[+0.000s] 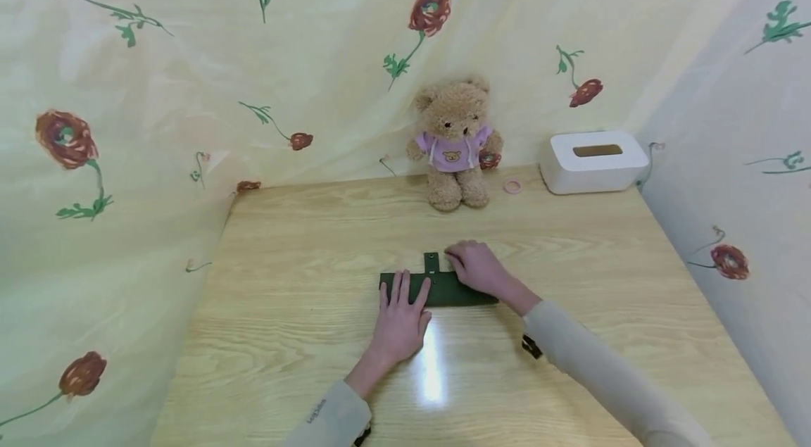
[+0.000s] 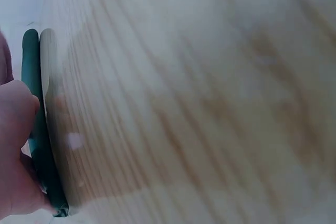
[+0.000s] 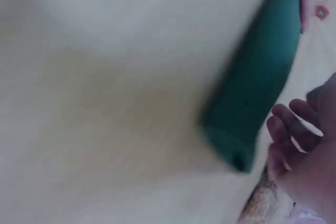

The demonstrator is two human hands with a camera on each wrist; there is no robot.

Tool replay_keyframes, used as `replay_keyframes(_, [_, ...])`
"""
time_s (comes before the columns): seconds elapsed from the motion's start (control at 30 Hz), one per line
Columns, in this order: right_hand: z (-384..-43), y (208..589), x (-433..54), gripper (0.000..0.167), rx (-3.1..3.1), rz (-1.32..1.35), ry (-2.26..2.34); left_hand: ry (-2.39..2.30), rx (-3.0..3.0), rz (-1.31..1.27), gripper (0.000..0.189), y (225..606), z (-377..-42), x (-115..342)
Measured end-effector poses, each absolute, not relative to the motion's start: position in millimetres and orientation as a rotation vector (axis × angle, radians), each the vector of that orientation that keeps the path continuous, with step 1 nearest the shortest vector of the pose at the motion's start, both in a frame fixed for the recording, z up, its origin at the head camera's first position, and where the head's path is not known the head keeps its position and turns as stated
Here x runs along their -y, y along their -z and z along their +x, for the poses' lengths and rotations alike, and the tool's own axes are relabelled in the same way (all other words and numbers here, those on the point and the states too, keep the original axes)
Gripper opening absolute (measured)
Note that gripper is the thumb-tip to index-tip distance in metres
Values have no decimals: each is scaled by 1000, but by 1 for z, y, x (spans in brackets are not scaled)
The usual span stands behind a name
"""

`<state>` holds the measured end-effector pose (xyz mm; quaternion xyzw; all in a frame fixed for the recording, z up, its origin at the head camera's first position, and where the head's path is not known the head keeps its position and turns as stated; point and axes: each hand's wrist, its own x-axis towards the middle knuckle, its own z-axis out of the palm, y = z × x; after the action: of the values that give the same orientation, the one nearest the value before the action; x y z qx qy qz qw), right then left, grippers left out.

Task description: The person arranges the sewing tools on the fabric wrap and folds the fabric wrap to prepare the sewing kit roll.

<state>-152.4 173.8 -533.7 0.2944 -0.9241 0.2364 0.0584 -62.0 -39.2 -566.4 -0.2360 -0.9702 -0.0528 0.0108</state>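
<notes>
A dark green flat case (image 1: 465, 292) lies lengthwise on the wooden table, with a short snap strap (image 1: 431, 262) standing out from its far edge. My left hand (image 1: 400, 324) rests on the case's left half, fingers spread and straight. In the left wrist view, the green case (image 2: 39, 119) shows side-on beside the left hand (image 2: 16, 145). Over the right half is my right hand (image 1: 481, 269), fingertips near the far edge, right of the strap. The right wrist view shows the right hand's (image 3: 310, 150) fingers loosely bent beside the green case (image 3: 252, 77), with nothing visible between them.
Against the wall at the back sits a teddy bear (image 1: 451, 144) in a purple top. A pink ring (image 1: 512, 186) lies to its right, and a white tissue box (image 1: 595, 172) stands in the back right corner. Flower-patterned sheeting (image 1: 317, 67) covers the walls.
</notes>
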Motion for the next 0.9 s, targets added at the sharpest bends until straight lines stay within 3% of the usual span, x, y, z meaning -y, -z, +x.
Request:
replay_keyframes(0.17, [-177,530,-159,22,3027,841,-846,179,2998,-761,55,568,-63,38])
replay_keyframes(0.5, [-173,530,-157,6,2875,874,-1527,216,3008,-739,54,569,-63,43])
replay_keyframes(0.9, [-145,540,-169,14,2691,1012,-1333,179,2981,-742,54,570,-65,42])
